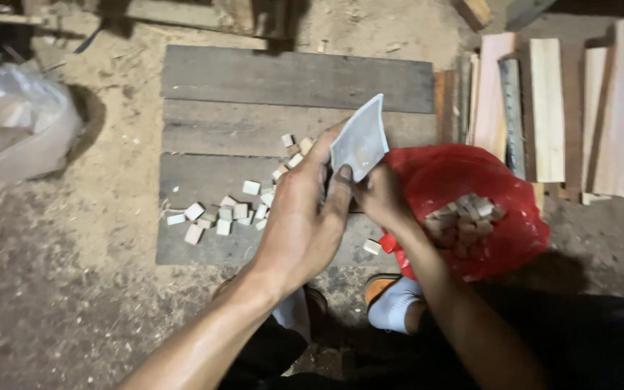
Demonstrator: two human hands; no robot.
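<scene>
a person's left hand [299, 217] and right hand [378, 196] meet over a board of dark grey planks [290, 79], both pinching a small pale sheet of sandpaper-like material [360, 141] that stands up between them; the left thumb and fingers are closed on its lower edge, and the right hand's fingers are curled shut against the same edge, though what else they may enclose cannot be told. just beyond and to the left of the left hand, small pale wooden blocks [225, 213] lie scattered on the planks, and one more block [372, 247] sits just below the right wrist. immediately right of the right hand, touching the forearm, a red plastic bag [471, 173] lies open with more such blocks [464, 217] heaped inside. farther right, well apart from the hands, light wooden slats [547, 108] lie side by side. far to the left sits a translucent white bag [16, 123] on the sawdust-covered ground. below the hands, a sock-clad foot in a sandal [391, 300] shows.
</scene>
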